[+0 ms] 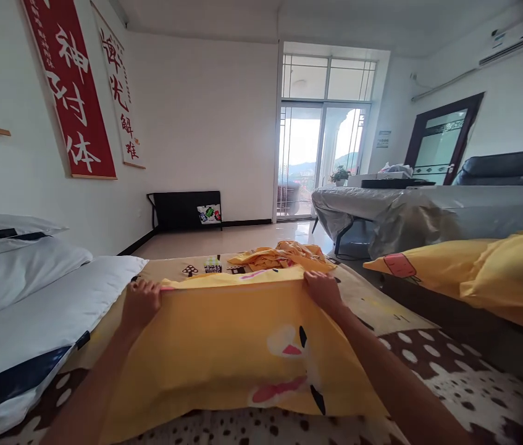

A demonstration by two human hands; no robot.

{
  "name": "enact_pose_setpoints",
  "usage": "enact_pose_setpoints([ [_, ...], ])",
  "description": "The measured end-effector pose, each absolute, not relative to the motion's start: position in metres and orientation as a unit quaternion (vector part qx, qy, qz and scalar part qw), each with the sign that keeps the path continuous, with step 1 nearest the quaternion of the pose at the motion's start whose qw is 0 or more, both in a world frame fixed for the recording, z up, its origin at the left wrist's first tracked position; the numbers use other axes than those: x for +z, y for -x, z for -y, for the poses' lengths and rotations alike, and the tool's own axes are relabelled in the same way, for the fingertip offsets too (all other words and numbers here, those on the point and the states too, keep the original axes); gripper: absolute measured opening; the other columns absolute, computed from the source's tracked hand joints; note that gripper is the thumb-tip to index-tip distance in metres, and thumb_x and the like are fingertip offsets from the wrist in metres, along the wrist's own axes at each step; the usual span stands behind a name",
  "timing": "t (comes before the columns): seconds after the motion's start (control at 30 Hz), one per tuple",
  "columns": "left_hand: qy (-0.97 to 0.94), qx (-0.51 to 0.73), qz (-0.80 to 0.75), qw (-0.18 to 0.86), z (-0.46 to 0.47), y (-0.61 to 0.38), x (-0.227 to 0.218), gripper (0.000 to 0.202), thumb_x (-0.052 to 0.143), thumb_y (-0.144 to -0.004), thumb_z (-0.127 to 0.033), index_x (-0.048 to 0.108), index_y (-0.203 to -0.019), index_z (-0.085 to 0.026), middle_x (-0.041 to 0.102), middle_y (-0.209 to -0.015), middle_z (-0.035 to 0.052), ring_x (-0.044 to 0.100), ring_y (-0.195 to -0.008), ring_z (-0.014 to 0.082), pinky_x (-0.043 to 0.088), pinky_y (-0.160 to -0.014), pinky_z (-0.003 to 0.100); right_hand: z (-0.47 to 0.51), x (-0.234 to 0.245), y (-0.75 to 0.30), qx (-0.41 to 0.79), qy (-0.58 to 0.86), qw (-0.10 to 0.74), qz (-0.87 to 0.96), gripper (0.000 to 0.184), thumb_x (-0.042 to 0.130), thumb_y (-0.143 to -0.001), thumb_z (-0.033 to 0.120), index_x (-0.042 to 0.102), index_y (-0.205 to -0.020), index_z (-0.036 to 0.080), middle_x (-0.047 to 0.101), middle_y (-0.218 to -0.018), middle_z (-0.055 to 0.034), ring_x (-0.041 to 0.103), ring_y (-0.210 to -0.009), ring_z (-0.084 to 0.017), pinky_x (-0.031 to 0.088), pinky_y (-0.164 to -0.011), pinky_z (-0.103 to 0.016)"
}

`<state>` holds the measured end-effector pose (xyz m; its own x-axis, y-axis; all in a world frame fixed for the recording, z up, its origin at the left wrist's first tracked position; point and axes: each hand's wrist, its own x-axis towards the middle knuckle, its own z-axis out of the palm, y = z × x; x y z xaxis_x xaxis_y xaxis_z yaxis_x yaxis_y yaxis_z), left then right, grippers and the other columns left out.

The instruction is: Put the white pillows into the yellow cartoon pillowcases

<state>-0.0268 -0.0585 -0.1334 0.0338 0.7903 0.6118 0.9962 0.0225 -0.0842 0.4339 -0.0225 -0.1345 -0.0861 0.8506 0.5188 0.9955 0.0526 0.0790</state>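
Note:
A yellow pillowcase (233, 346) with a cartoon print lies stretched over a pillow on the patterned bed sheet (428, 371) in front of me. My left hand (139, 303) grips its far left corner, fingers closed on the cloth. My right hand (322, 289) grips the far right corner in the same way. Both arms reach forward over the pillowcase. Just beyond the hands lies a crumpled heap of yellow cloth (280, 254).
White pillows (25, 309) with dark trim are stacked at my left by the wall. Another yellow pillow (488, 272) lies at the right. Behind it stand a covered table (428, 210) and a dark chair (511, 167). A glass balcony door (321, 154) is straight ahead.

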Motion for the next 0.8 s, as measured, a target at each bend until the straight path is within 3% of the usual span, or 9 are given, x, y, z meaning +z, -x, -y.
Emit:
enact_pose_setpoints([
  [0.07,0.658,-0.196,0.653,0.319,0.065,0.035,-0.094,0.031,0.036,-0.088,-0.024,0.064,-0.081,-0.016,0.067,-0.087,0.0164,0.055,-0.097,0.0318,0.025,-0.09,0.047,0.021,-0.098,-0.437,-0.244,0.638,0.176,0.709,0.029,0.037,-0.091,0.02,0.065,-0.092,0.014,0.069,-0.096,-0.0119,0.061,-0.092,-0.02,0.028,-0.077,-0.031],
  [0.2,0.628,-0.169,0.621,0.437,0.083,0.04,-0.027,0.031,0.034,-0.089,-0.024,0.058,-0.073,-0.015,0.066,-0.075,0.0113,0.055,-0.08,0.0259,0.026,-0.083,0.047,0.022,-0.036,-0.44,-0.283,0.639,0.182,0.692,0.033,0.035,-0.09,0.022,0.066,-0.092,0.012,0.069,-0.092,-0.014,0.061,-0.085,-0.023,0.028,-0.075,-0.034],
  [0.33,0.632,-0.143,0.618,0.445,0.097,0.03,0.006,0.028,0.037,-0.087,-0.021,0.055,-0.067,-0.014,0.063,-0.071,0.0083,0.053,-0.077,0.0223,0.027,-0.084,0.047,0.028,0.001,-0.441,-0.332,0.644,0.161,0.67,0.033,0.035,-0.086,0.022,0.067,-0.091,0.013,0.069,-0.088,-0.0144,0.062,-0.077,-0.023,0.029,-0.075,-0.035],
  [0.43,0.653,-0.118,0.63,0.404,0.098,0.023,0.001,0.027,0.038,-0.085,-0.02,0.056,-0.066,-0.014,0.063,-0.07,0.0081,0.054,-0.08,0.023,0.028,-0.085,0.051,0.032,0.002,-0.443,-0.347,0.651,0.126,0.663,0.031,0.037,-0.084,0.02,0.065,-0.096,0.014,0.069,-0.083,-0.0122,0.062,-0.074,-0.023,0.03,-0.074,-0.036],
  [0.57,0.696,-0.076,0.64,0.315,0.093,0.015,-0.047,0.024,0.041,-0.081,-0.018,0.063,-0.072,-0.012,0.067,-0.079,0.0146,0.056,-0.089,0.0297,0.029,-0.086,0.054,0.033,-0.044,-0.451,-0.339,0.624,0.105,0.697,0.031,0.042,-0.082,0.019,0.061,-0.106,0.014,0.068,-0.093,-0.0123,0.061,-0.086,-0.025,0.032,-0.074,-0.035],
  [0.8,0.751,-0.058,0.629,0.194,0.099,-0.021,-0.165,0.039,0.033,-0.091,-0.025,0.07,-0.089,-0.014,0.071,-0.088,0.0137,0.061,-0.09,0.031,0.036,-0.082,0.048,0.031,-0.209,-0.461,-0.258,0.588,0.142,0.753,0.039,0.04,-0.084,0.011,0.058,-0.119,0.013,0.062,-0.121,-0.0133,0.055,-0.109,-0.025,0.039,-0.088,-0.036],
])
